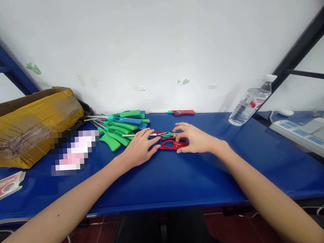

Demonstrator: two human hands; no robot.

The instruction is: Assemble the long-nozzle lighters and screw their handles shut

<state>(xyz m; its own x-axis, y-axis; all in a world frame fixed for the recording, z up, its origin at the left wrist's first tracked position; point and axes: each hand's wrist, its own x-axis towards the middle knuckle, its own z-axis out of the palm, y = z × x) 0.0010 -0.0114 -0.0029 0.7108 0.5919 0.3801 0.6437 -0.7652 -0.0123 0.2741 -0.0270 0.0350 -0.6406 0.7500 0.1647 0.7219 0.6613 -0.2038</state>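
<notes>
On the blue table (165,179) lies a red-handled lighter (170,144) with a thin metal nozzle pointing left and a green part at its middle. My left hand (140,148) rests flat with its fingers on the nozzle end. The handle end is under the fingertips of my right hand (194,138). Just left of my left hand sits a pile of several green and blue long-nozzle lighters (119,127). One more red lighter (178,112) lies alone near the wall.
A taped brown cardboard box (26,125) stands at the left. A blurred patch lies in front of it, and a pink packet (6,184) lies at the left edge. A tilted water bottle (249,102) and a white power strip (306,137) are at the right.
</notes>
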